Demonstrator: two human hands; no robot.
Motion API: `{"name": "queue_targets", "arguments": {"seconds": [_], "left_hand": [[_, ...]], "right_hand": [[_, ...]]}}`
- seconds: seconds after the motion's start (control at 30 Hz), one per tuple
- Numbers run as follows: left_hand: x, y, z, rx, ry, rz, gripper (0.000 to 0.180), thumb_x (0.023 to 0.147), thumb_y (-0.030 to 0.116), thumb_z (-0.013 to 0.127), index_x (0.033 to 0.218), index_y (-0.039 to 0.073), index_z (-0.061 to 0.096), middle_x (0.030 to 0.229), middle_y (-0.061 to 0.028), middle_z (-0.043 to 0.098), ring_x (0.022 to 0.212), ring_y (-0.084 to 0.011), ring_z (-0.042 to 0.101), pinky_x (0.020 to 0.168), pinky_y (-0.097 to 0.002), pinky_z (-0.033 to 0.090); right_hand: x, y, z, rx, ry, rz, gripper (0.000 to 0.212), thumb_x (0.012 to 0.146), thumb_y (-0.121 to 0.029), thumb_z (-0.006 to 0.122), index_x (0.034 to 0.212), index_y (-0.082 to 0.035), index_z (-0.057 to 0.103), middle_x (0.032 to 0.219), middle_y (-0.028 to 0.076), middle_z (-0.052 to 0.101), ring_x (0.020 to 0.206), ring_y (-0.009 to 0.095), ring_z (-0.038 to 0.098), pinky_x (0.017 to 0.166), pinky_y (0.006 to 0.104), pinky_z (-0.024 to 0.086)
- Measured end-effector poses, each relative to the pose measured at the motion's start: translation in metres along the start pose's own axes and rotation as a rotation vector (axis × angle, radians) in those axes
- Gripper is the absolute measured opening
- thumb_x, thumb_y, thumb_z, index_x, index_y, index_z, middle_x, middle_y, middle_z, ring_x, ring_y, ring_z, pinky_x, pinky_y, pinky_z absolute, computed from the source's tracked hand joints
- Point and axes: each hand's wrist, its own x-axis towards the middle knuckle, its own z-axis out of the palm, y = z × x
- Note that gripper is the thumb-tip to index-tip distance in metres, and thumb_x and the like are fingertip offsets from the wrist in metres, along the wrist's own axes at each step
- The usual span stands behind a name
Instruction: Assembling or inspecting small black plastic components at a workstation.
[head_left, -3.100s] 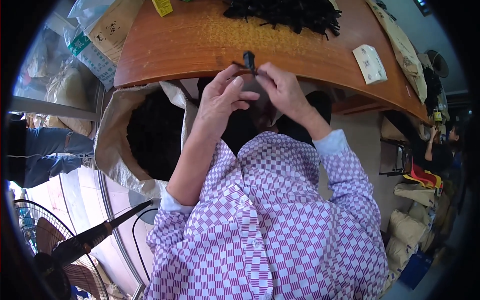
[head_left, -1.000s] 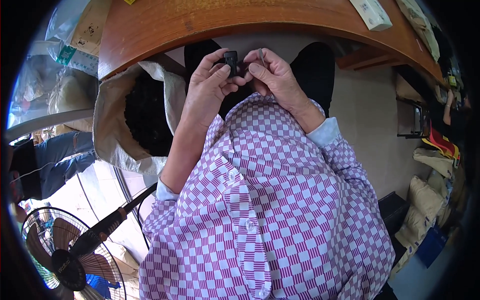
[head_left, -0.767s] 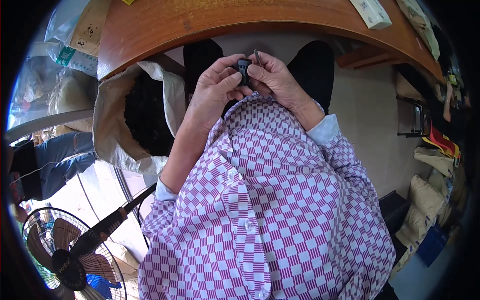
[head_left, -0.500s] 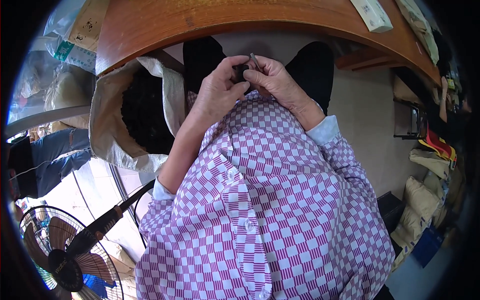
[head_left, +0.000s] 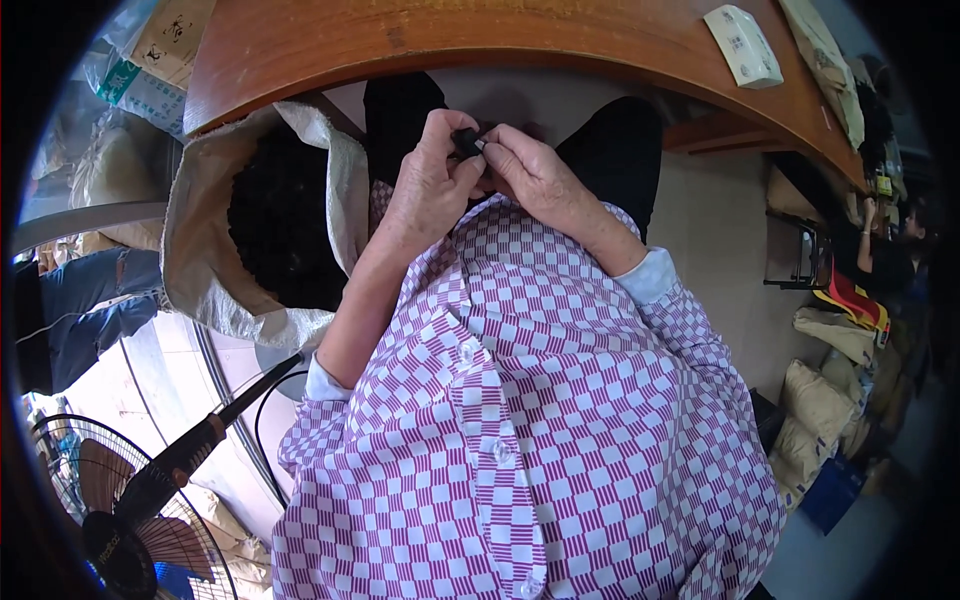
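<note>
Above my lap, my left hand [head_left: 432,185] pinches a small black part [head_left: 466,142] between thumb and fingers; its exact kind is too small to make out. My right hand [head_left: 540,178] is closed against it, fingers bent, holding a small grey metal piece [head_left: 480,145] whose tip touches the black part. Most of that piece is hidden by the fingers. To the left of my left forearm stands an open white woven sack [head_left: 345,190], with a heap of black pieces [head_left: 285,215] inside.
A wooden table [head_left: 450,35] curves across the far side, with a white box [head_left: 743,47] at its right. A standing fan [head_left: 120,520] is at lower left. Filled sacks [head_left: 815,405] lie along the right, and another person [head_left: 890,240] is at far right.
The grey metal piece, earlier sticking up above my right fingers, now points at the black part. My right hand has tilted and shifted slightly left. The view has turned a little.
</note>
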Motion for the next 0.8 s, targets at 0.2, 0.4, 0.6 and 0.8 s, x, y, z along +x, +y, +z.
{"name": "queue_targets", "arguments": {"seconds": [0.2, 0.4, 0.6, 0.8], "left_hand": [[-0.001, -0.014, -0.004, 0.229, 0.241, 0.054, 0.029, 0.083, -0.002, 0.056, 0.109, 0.004, 0.045, 0.069, -0.0194, 0.056, 0.061, -0.0341, 0.059, 0.057, -0.0394, 0.045], [0.002, 0.002, -0.034, 0.26, 0.381, 0.113, 0.029, 0.081, -0.002, 0.06, 0.107, 0.004, 0.048, 0.065, -0.014, 0.058, 0.056, -0.0227, 0.057, 0.053, -0.0328, 0.046], [-0.03, -0.02, -0.138, 0.474, 0.734, -0.024, 0.029, 0.082, 0.003, 0.06, 0.108, 0.007, 0.05, 0.072, -0.0134, 0.061, 0.06, -0.0208, 0.06, 0.058, -0.0334, 0.048], [-0.04, -0.039, -0.159, 0.927, 0.799, 0.064, 0.046, 0.082, 0.01, 0.063, 0.125, 0.01, 0.047, 0.12, -0.0157, 0.051, 0.113, -0.033, 0.051, 0.092, -0.0415, 0.044]], "right_hand": [[0.018, -0.007, 0.019, -0.011, 0.087, -0.027, 0.012, 0.098, -0.012, 0.045, 0.097, -0.002, 0.053, 0.07, 0.001, 0.05, 0.064, 0.007, 0.049, 0.055, 0.0226, 0.041], [0.06, -0.014, 0.017, 0.008, -0.131, 0.002, 0.019, 0.097, -0.021, 0.048, 0.092, -0.004, 0.055, 0.067, 0.004, 0.055, 0.06, 0.01, 0.051, 0.057, 0.0261, 0.043], [0.154, -0.014, -0.104, -0.63, 0.647, -0.218, 0.046, 0.082, -0.04, 0.068, 0.103, -0.001, 0.055, 0.078, 0.009, 0.06, 0.069, 0.017, 0.058, 0.06, 0.0323, 0.047], [0.195, 0.012, -0.178, -1.025, 0.705, -0.132, 0.04, 0.082, -0.042, 0.065, 0.085, -0.003, 0.06, 0.069, 0.008, 0.062, 0.066, 0.023, 0.061, 0.06, 0.0361, 0.046]]}}
